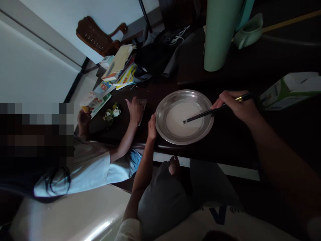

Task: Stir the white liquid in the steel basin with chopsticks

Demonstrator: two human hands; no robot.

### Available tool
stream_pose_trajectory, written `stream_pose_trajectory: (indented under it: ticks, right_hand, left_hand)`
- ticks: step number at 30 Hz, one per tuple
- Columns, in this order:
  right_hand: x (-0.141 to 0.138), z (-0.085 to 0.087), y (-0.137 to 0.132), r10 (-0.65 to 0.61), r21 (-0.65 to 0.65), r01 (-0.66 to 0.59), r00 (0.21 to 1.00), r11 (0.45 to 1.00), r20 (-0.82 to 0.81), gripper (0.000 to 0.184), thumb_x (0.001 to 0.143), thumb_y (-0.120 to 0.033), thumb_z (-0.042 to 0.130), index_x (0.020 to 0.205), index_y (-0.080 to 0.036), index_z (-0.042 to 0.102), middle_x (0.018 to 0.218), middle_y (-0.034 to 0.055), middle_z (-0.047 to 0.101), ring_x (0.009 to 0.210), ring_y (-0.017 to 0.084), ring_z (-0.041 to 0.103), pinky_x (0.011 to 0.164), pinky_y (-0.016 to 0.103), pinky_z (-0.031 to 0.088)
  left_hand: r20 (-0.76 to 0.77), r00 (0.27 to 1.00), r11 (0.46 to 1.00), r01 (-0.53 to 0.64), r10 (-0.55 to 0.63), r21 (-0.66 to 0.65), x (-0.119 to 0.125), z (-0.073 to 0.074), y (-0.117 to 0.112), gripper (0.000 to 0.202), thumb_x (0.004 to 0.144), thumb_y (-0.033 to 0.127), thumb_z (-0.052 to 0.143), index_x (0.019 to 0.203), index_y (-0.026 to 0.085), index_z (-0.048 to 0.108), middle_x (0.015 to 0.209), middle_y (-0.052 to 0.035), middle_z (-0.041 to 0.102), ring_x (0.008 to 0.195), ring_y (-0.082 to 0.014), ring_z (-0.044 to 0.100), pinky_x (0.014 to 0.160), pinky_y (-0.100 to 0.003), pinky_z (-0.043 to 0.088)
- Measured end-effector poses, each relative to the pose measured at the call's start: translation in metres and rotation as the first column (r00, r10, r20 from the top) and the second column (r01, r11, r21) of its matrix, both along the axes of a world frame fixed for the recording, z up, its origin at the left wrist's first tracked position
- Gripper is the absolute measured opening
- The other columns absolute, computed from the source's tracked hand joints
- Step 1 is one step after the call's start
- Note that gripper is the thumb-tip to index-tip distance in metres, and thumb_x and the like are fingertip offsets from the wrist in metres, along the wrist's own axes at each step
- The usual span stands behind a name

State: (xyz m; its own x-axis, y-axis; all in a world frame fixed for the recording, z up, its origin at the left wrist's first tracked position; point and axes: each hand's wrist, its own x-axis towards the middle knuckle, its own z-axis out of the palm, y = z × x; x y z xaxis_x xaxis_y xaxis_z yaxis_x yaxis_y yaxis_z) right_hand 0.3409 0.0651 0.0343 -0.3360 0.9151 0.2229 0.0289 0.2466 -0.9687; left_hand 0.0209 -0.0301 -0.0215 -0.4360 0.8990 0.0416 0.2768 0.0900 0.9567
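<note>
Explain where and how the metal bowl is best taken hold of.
Probably by the flared rim, from the left, where the left hand touches it; chopsticks cross the right side. Keep the metal bowl level, because pale liquid lies inside.

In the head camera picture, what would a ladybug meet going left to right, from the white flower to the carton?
White flower, nearby person's outstretched hand, wearer's left hand, metal bowl, wearer's right hand, green-and-white carton.

Dark chopsticks slant, apparently into whitish liquid in a metal bowl.
</note>
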Motion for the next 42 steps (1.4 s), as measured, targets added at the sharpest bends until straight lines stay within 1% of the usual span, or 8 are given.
stream_pose_trajectory:
  ticks: [5, 9, 15, 22, 28, 31, 35, 42]
  right_hand:
    - [-0.0023, -0.0019, 0.0005, 0.002, 0.097, -0.012, 0.994, 0.995, 0.108, 0.024, 0.087, -0.028, 0.061, 0.067, -0.026, 0.072, 0.080, 0.0019, 0.077, 0.085, 0.020, 0.067, 0.085, 0.038, 0.048]
    - [0.0021, 0.0000, 0.0024, -0.084, 0.044, 0.085, 0.996, 0.995, -0.022, 0.039, 0.092, -0.035, 0.055, 0.057, -0.023, 0.067, 0.066, 0.0026, 0.072, 0.067, 0.018, 0.067, 0.077, 0.037, 0.051]
    - [-0.0050, 0.0009, -0.0024, 0.064, 0.039, -0.068, 0.993, 0.997, 0.098, 0.027, 0.087, -0.036, 0.061, 0.063, -0.026, 0.069, 0.077, 0.0004, 0.077, 0.082, 0.021, 0.069, 0.082, 0.039, 0.051]
    - [0.0003, -0.0013, 0.0031, -0.100, 0.035, 0.101, 0.995, 0.994, -0.027, 0.040, 0.093, -0.034, 0.055, 0.056, -0.023, 0.066, 0.064, 0.0023, 0.071, 0.064, 0.017, 0.068, 0.073, 0.036, 0.050]
    - [-0.0064, -0.0009, -0.0041, 0.072, -0.001, -0.072, 0.997, 0.997, 0.042, 0.030, 0.089, -0.030, 0.059, 0.061, -0.024, 0.068, 0.072, 0.0012, 0.075, 0.076, 0.019, 0.071, 0.080, 0.036, 0.051]
    - [-0.0048, -0.0039, -0.0014, -0.003, 0.072, -0.004, 0.995, 0.997, 0.099, 0.024, 0.088, -0.027, 0.060, 0.067, -0.025, 0.071, 0.080, 0.0018, 0.076, 0.085, 0.020, 0.070, 0.086, 0.038, 0.049]
    - [-0.0005, -0.0036, 0.0018, -0.094, 0.074, 0.094, 0.996, 0.993, -0.001, 0.037, 0.093, -0.031, 0.055, 0.059, -0.023, 0.068, 0.068, 0.0021, 0.073, 0.070, 0.017, 0.069, 0.078, 0.036, 0.050]
    - [-0.0069, -0.0022, -0.0038, 0.062, 0.008, -0.062, 0.997, 0.998, 0.050, 0.029, 0.088, -0.029, 0.060, 0.061, -0.024, 0.068, 0.074, 0.0006, 0.076, 0.077, 0.018, 0.071, 0.080, 0.036, 0.051]
  left_hand:
    - [0.001, 1.000, 0.999, 0.029, -0.029, 0.017, -0.0011, -0.0004, -0.0007, 0.074, 0.085, 0.076, 0.039, 0.114, 0.016, 0.071, 0.117, -0.0087, 0.073, 0.119, -0.0271, 0.061, 0.106, -0.039, 0.045]
    - [-0.012, 0.999, 1.000, 0.030, -0.030, 0.006, -0.0023, -0.0006, -0.0012, 0.073, 0.087, 0.074, 0.038, 0.117, 0.016, 0.070, 0.118, -0.0091, 0.072, 0.117, -0.0261, 0.063, 0.105, -0.038, 0.046]
    - [-0.023, 0.999, 0.999, 0.033, -0.032, 0.014, -0.0037, 0.0004, -0.0020, 0.072, 0.088, 0.072, 0.039, 0.117, 0.014, 0.070, 0.115, -0.0103, 0.073, 0.117, -0.0267, 0.063, 0.104, -0.039, 0.047]
    - [-0.015, 0.999, 0.999, 0.029, -0.029, 0.023, -0.0071, -0.0025, -0.0022, 0.074, 0.085, 0.076, 0.040, 0.116, 0.016, 0.071, 0.115, -0.0096, 0.073, 0.119, -0.0268, 0.062, 0.107, -0.039, 0.045]
    - [-0.016, 1.000, 1.000, 0.025, -0.024, 0.011, -0.0071, -0.0016, -0.0033, 0.071, 0.086, 0.073, 0.040, 0.116, 0.016, 0.070, 0.118, -0.0100, 0.072, 0.120, -0.0268, 0.061, 0.107, -0.039, 0.044]
    - [-0.013, 1.000, 1.000, 0.020, -0.020, 0.009, -0.0066, -0.0018, -0.0035, 0.068, 0.089, 0.071, 0.040, 0.116, 0.016, 0.071, 0.118, -0.0095, 0.072, 0.120, -0.0258, 0.061, 0.107, -0.037, 0.045]
    - [-0.021, 0.999, 0.999, 0.028, -0.028, 0.015, -0.0073, -0.0037, -0.0038, 0.068, 0.090, 0.069, 0.039, 0.119, 0.015, 0.069, 0.120, -0.0097, 0.071, 0.121, -0.0257, 0.061, 0.109, -0.038, 0.044]
    - [-0.022, 0.998, 0.998, 0.054, -0.054, 0.023, -0.0081, -0.0037, -0.0041, 0.077, 0.086, 0.075, 0.038, 0.120, 0.013, 0.068, 0.118, -0.0115, 0.072, 0.118, -0.0270, 0.062, 0.105, -0.040, 0.047]
